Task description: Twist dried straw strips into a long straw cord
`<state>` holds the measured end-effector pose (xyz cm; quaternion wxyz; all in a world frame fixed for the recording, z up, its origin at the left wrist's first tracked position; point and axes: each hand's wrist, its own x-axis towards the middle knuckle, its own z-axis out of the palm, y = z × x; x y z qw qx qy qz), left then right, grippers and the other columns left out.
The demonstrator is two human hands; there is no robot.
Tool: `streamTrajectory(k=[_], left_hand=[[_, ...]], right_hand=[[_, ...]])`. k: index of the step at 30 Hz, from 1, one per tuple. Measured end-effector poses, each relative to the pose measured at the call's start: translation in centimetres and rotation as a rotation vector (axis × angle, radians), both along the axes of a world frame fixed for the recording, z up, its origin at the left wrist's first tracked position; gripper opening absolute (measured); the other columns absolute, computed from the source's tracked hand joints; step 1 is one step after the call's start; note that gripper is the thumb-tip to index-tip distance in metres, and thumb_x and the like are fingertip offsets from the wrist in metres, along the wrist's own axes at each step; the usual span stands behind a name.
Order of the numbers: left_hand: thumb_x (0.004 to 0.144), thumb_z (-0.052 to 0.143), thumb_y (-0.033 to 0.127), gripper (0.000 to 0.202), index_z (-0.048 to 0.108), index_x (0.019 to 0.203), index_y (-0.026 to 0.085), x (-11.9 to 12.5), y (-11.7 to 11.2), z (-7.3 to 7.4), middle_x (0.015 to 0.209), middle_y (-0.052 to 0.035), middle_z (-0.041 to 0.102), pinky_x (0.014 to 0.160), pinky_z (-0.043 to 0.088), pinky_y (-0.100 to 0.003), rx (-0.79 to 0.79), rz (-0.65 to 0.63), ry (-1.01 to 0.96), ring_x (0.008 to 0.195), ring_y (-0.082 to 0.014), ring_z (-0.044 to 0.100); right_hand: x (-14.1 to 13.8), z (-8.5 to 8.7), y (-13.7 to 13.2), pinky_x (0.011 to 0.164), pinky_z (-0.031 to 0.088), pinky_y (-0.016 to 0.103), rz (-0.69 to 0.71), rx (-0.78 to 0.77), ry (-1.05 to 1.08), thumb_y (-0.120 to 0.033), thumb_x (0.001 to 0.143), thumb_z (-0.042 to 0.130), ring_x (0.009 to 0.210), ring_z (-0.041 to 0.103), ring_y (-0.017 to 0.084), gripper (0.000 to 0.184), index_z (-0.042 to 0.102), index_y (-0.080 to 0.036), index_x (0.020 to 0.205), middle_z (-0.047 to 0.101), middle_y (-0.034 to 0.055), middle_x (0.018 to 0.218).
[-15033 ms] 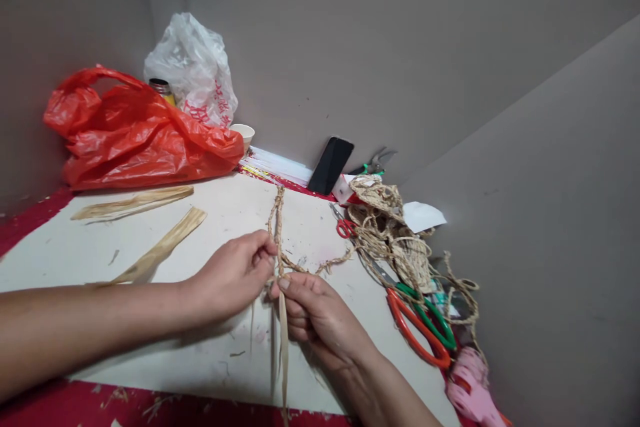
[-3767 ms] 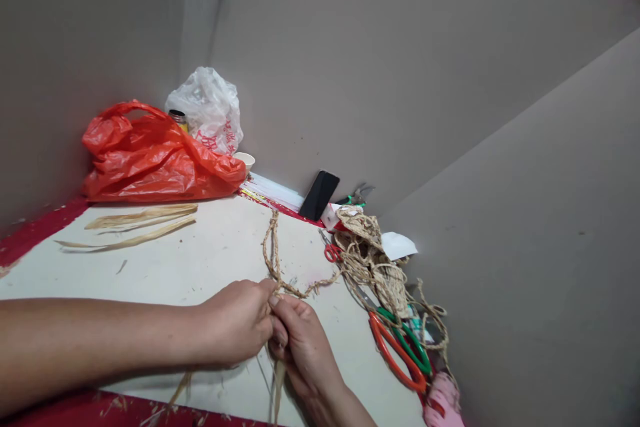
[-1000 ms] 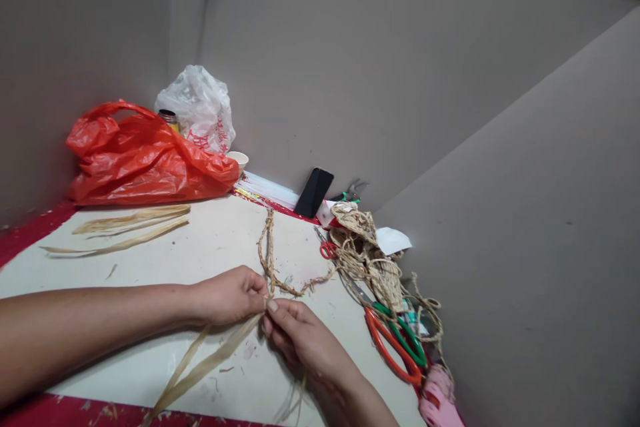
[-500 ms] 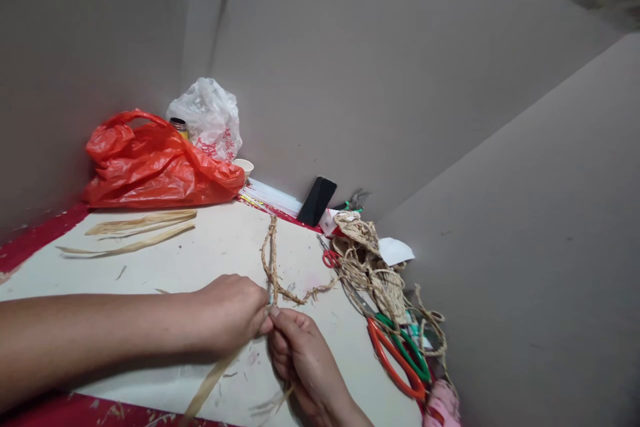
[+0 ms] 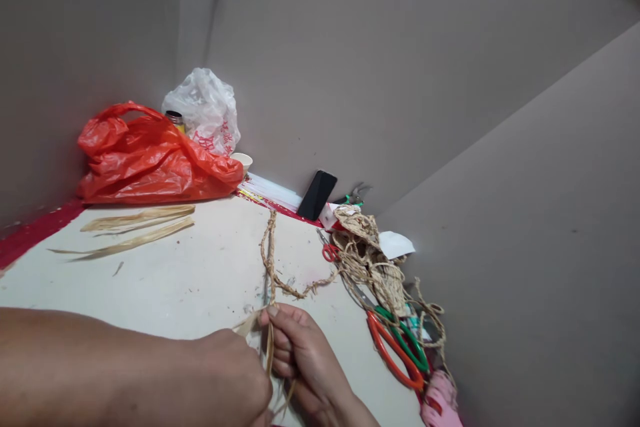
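Observation:
A braided straw rope runs from the far edge of the white board toward me. My right hand pinches its near end, thumb on top, fingers curled round loose straw strands. My left hand sits low and close to the camera, fingers closed on a flat straw strip beside the right thumb. The strands hang down between the two hands.
Two dry straw leaves lie at the left. A red plastic bag, a white bag and a small cup stand at the back. A black phone leans on the wall. Tangled rope, orange and green scissors lie right.
My left hand has dropped back toward me and nearer the camera, drawing the flat strip down. The right hand stays pinched on the braid's end.

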<state>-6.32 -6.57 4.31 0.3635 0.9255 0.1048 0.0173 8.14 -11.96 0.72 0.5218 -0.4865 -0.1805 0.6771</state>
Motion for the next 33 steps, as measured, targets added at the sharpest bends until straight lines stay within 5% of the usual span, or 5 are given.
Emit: streamTrajectory(k=[2, 6, 11, 23, 33], left_hand=[[0.077, 0.048, 0.027, 0.030, 0.046, 0.047, 0.020, 0.0, 1.2, 1.4, 0.044, -0.0016, 0.050, 0.046, 0.026, -0.027, -0.068, -0.030, 0.011, 0.041, -0.0119, 0.035], [0.079, 0.042, 0.026, 0.017, 0.056, 0.074, 0.018, 1.5, 4.4, 1.0, 0.068, -0.0012, 0.059, 0.058, 0.035, -0.023, -0.256, 0.447, -0.223, 0.061, -0.0126, 0.048], [0.081, 0.036, 0.030, 0.020, 0.051, 0.077, 0.017, 3.1, 5.2, -2.3, 0.056, 0.0041, 0.048, 0.051, 0.034, -0.023, -0.846, 0.339, 0.023, 0.047, -0.0100, 0.041], [0.083, 0.043, 0.027, 0.023, 0.059, 0.071, 0.016, 2.9, 6.4, -1.8, 0.067, 0.0023, 0.052, 0.063, 0.035, -0.020, -0.574, 0.131, -0.026, 0.064, -0.0099, 0.046], [0.076, 0.044, 0.026, 0.023, 0.059, 0.064, 0.014, 3.5, 5.7, -2.5, 0.047, 0.0058, 0.035, 0.044, 0.018, -0.023, -0.903, 0.278, 0.132, 0.043, -0.0068, 0.023]], right_hand=[[0.3, 0.2, 0.0, 0.034, 0.006, 0.015, -0.006, 0.011, 0.012, -0.036, 0.071, 0.070, 0.035, 0.008, 0.000, 0.028, 0.057, -0.012, 0.068, 0.024, -0.0129, 0.040], [0.9, 0.5, 0.1, 0.034, 0.007, 0.014, 0.006, 0.017, 0.025, -0.035, 0.071, 0.071, 0.035, 0.008, 0.000, 0.027, 0.055, -0.013, 0.068, 0.024, -0.0132, 0.041], [1.6, 0.6, 0.2, 0.034, 0.006, 0.016, 0.090, 0.028, -0.003, -0.039, 0.074, 0.068, 0.034, 0.009, 0.000, 0.029, 0.055, -0.013, 0.069, 0.026, -0.0126, 0.042], [3.9, 0.6, 0.7, 0.035, 0.009, 0.020, 0.280, 0.018, -0.231, -0.042, 0.075, 0.064, 0.031, 0.018, 0.002, 0.031, 0.059, -0.012, 0.069, 0.034, -0.0106, 0.037], [4.1, 0.4, 0.6, 0.042, 0.018, 0.020, 0.354, 0.097, -0.461, -0.040, 0.083, 0.056, 0.043, 0.026, 0.006, 0.030, 0.063, -0.013, 0.072, 0.035, -0.0073, 0.048]])
